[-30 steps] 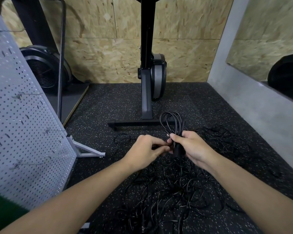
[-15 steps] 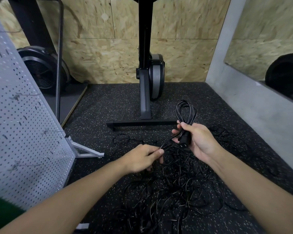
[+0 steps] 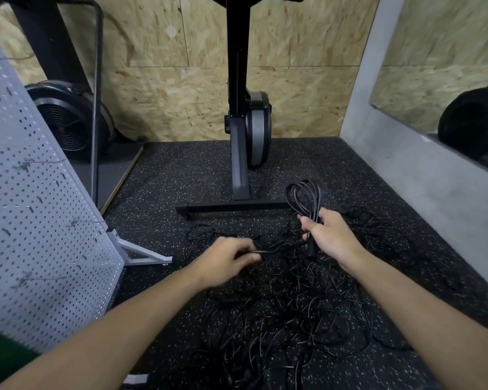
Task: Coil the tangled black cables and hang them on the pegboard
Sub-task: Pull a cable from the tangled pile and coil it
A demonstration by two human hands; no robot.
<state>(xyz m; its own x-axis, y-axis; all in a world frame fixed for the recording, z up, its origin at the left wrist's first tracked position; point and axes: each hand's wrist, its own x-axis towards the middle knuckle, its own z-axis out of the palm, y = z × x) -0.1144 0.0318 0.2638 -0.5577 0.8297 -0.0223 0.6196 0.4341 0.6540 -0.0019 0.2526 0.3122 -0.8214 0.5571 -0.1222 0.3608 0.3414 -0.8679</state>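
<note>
My right hand grips a partly coiled black cable; its loops stand up above my fist and a black plug hangs below it. A strand runs from that coil to my left hand, which pinches it low over the floor. Under and between both hands a big tangle of black cables lies spread on the speckled black floor mat. The white pegboard stands tilted at the left, with several thin wire hooks sticking out of it.
A black exercise machine stands behind the tangle, its foot bar just beyond my hands. A fan-wheel machine sits at the back left. The pegboard's white foot reaches onto the mat. A grey wall borders the right.
My hands have drawn apart: the right one carried the coil to the right, the left one slid left and down along the strand, which now stretches between them.
</note>
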